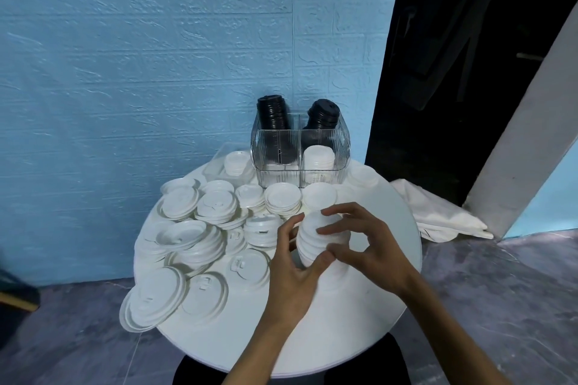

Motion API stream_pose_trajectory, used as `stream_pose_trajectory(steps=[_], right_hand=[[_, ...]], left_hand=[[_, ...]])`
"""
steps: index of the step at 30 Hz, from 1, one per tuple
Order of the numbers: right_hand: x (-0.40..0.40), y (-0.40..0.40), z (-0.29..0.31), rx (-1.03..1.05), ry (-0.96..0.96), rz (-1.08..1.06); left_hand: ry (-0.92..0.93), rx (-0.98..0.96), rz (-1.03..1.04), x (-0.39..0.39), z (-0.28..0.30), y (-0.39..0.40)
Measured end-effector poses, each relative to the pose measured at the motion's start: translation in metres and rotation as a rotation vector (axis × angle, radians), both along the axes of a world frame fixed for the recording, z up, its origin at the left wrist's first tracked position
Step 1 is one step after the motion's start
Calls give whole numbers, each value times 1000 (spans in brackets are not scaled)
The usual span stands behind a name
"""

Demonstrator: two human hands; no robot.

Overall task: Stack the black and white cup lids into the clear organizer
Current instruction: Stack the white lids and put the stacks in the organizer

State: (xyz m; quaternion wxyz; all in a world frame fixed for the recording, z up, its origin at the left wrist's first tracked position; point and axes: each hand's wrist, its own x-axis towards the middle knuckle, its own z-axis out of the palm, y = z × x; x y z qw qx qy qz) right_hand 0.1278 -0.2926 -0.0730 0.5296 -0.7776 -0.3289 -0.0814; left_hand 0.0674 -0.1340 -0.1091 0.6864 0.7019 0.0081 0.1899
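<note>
- White lids [314, 239], stacked, sat gripped between my hands: left [292, 272] beneath, right [362, 247] steadying.
- Clear organizer [300, 150] stood straight ahead, beyond them.

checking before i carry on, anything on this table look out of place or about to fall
Yes: the overlapping white lids at the near left edge of the round table jut out past its rim and could slide off. The other loose lids lie in untidy heaps. Both hands grip a white lid stack securely.
</note>
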Motion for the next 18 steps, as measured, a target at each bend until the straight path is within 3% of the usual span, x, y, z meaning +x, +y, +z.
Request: stream_pose_trajectory(steps=[6,18], right_hand=[[-6,1,-6,10,73,73],[-11,3,-23,288,244,142]], left_hand=[[3,62,-61,2,-3,-3],[47,29,-93,2,-4,-7]])
